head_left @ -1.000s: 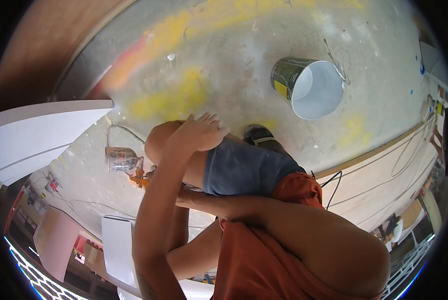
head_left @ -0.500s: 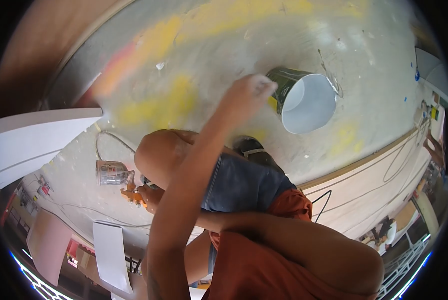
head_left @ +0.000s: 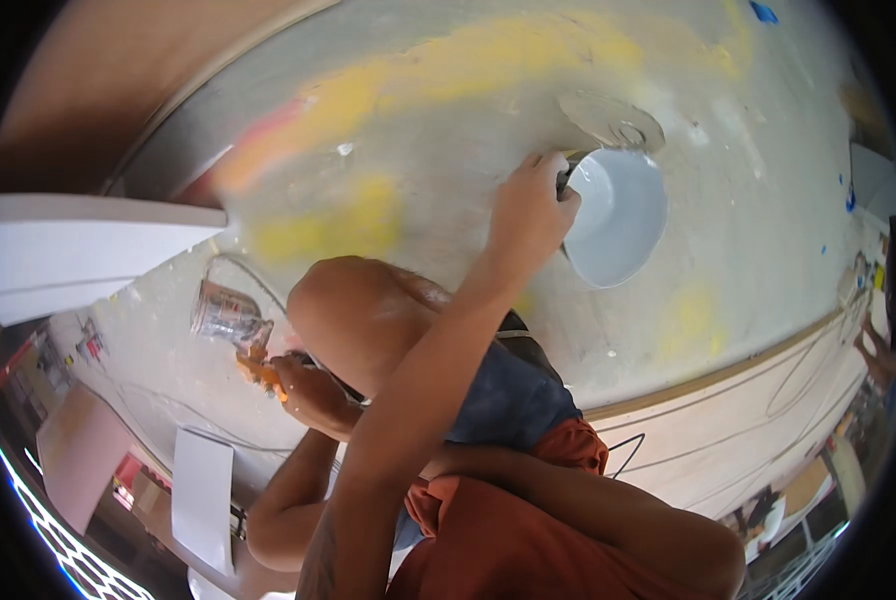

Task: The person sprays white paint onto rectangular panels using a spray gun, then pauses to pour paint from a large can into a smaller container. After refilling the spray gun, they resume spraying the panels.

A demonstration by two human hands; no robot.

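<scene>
My left hand (head_left: pixel 538 200) grips the near rim of a bucket (head_left: pixel 623 220), which lies tipped with its pale, smooth inside facing me. Just beyond the bucket, a glossy grey swirled patch (head_left: pixel 613 120) lies on the floor; it looks like wet liquid. My right arm crosses under the left one. Beside my bent knee, my right hand (head_left: pixel 313 393) is closed around an orange spray gun (head_left: pixel 261 373), whose see-through, paint-smeared cup (head_left: pixel 230 314) points up and left. Part of the gun's handle is hidden by my fingers.
The grey floor (head_left: pixel 448 150) carries yellow and red paint stains. A white panel (head_left: pixel 98 250) juts in at the left, with another pale panel (head_left: pixel 203 495) below it. A thin hose (head_left: pixel 168 400) runs along the floor. To the right stretches a long wood-edged board (head_left: pixel 708 400).
My left hand has moved right from beside the bucket onto its rim. The bucket has turned, hiding its dark outer side. A grey wet-looking patch now shows behind it. The spray gun stays in my right hand.
</scene>
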